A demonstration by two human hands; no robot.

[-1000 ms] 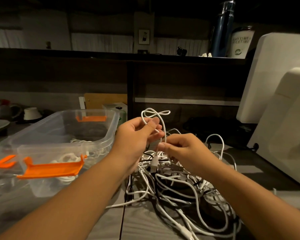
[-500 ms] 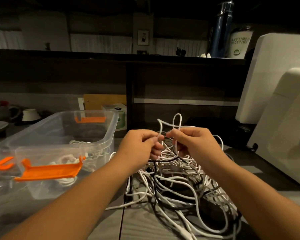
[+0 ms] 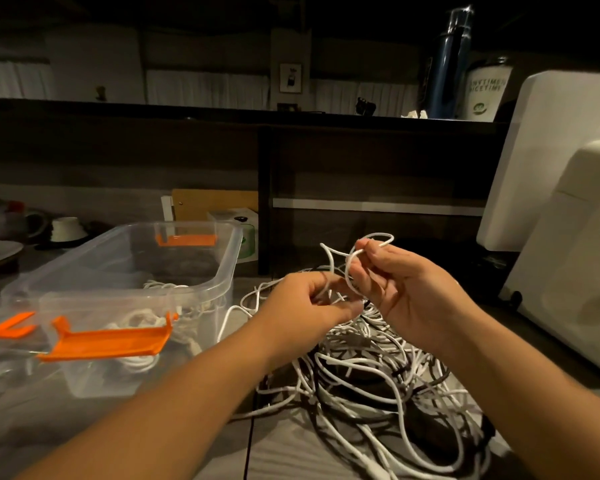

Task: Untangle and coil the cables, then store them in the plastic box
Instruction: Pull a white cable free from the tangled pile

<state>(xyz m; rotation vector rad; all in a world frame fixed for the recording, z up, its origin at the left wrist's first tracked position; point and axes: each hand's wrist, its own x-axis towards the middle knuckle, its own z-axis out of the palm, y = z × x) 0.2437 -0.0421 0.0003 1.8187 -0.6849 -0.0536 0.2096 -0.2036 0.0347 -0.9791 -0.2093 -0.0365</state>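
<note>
— Compared with a moment ago, the right hand (image 3: 406, 292) sits higher and is turned palm-up, taking the thin white cable loop (image 3: 336, 258) with it. The left hand (image 3: 305, 306) is lower.
— Grips?
— Both pinch that loop, fingers curled.
— Progress?
— Early, I judge. Some white coils (image 3: 137, 315) lie in the clear plastic box with orange latches (image 3: 234, 244), left of the hands. The tangled pile of white and black cables (image 3: 368, 372) remains on the grey table (image 3: 291, 452).
— Obstacles?
— Crossed strands beneath, and a white appliance (image 3: 555, 161) nearby on the right.
</note>
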